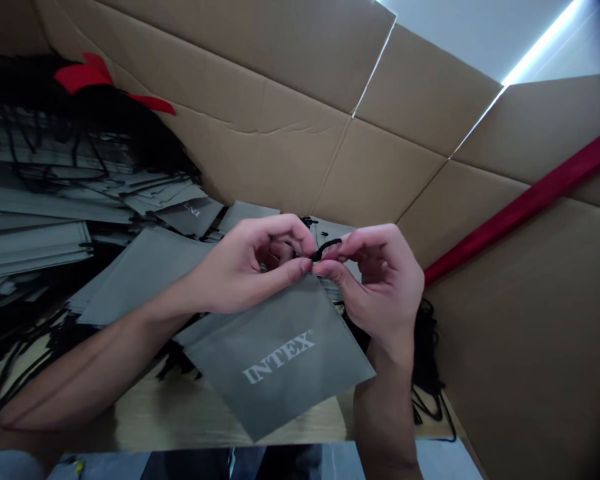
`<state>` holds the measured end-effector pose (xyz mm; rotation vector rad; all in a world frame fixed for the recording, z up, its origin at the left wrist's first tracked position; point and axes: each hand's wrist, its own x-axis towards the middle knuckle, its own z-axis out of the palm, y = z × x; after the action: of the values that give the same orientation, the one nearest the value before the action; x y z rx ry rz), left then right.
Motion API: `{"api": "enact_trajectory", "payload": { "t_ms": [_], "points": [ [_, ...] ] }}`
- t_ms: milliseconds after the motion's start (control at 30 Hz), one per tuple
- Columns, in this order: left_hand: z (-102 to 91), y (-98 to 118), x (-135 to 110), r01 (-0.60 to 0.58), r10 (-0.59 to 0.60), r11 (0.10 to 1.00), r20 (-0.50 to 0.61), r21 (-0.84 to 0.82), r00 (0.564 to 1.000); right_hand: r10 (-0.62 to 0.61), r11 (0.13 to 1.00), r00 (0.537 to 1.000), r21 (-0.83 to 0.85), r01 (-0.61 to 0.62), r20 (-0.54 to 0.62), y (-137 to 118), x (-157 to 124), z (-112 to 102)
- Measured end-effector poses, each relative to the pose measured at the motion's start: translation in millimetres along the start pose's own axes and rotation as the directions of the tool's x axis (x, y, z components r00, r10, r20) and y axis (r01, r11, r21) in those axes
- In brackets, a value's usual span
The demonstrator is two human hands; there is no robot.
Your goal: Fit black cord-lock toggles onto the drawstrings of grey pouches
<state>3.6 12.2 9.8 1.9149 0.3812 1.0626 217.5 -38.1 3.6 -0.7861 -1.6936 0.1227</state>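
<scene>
A grey fabric pouch (280, 360) with white INTEX lettering hangs by its upper corner from my fingers. At that corner my left hand (265, 260) pinches the pouch and the black cord (325, 247) between thumb and forefinger. My right hand (375, 273) is closed in a pinch on the cord, its fingertips right beside those of the left. The cord arches up between the two hands. Exactly how it passes through the pouch corner is hidden by my fingertips.
Many grey pouches (135, 273) lie heaped at the left, with black cords (20, 360) among them. A red strip (85, 75) lies on a black bundle behind. Cardboard walls (280, 113) enclose the wooden surface (190, 413). A dark red strap (525, 200) slants at right, near more black cords (430, 353).
</scene>
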Motion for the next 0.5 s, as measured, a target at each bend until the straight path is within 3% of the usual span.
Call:
{"api": "enact_trajectory", "payload": {
  "t_ms": [100,233,500],
  "points": [
    [-0.8,0,1,0.006,-0.006,0.999,-0.013,-0.047,1.000,-0.096,0.995,0.993,-0.035,0.098,0.070,-6,3,-3],
    [-0.8,0,1,-0.016,0.014,0.997,-0.026,-0.070,1.000,-0.118,0.987,0.985,-0.095,0.131,0.126,-13,5,-5],
    [1.1,5,-4,-0.024,0.011,0.965,0.050,0.260,0.999,-0.217,0.908,0.963,-0.330,0.258,0.157,-16,7,-4]
  ]
}}
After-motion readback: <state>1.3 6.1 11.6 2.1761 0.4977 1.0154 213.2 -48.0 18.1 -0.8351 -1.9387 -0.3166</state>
